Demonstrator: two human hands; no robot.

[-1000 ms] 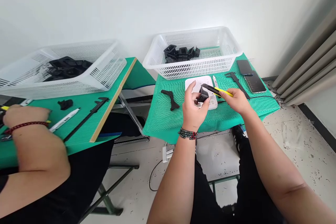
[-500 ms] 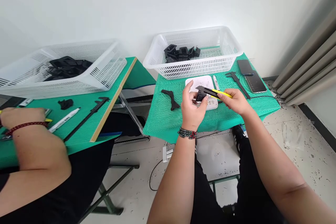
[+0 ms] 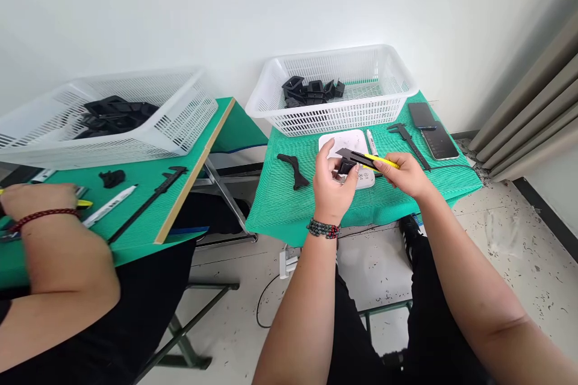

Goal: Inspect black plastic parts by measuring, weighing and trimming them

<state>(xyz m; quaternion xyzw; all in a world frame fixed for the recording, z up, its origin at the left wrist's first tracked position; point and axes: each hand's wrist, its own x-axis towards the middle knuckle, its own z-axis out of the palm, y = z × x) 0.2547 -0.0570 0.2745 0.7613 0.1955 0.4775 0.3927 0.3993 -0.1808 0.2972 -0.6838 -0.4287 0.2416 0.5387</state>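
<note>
My left hand (image 3: 332, 183) is closed on a small black plastic part (image 3: 347, 166), held just above a white scale (image 3: 351, 141) on the green table (image 3: 289, 204). My right hand (image 3: 406, 173) grips a yellow and black utility knife (image 3: 368, 159), its black tip resting against the part. A loose black curved part (image 3: 293, 168) lies to the left of my hands.
A white basket (image 3: 334, 111) with several black parts stands behind the scale. A white marker (image 3: 371, 141), a black caliper (image 3: 409, 141) and two phones (image 3: 431, 129) lie to the right. On the neighbouring table a co-worker's arm (image 3: 54, 240) works by another basket (image 3: 108, 126), a marker and a caliper.
My hands have drawn slightly closer together and the knife tip has shifted along the black part. The co-worker's hand has moved a little on the left table.
</note>
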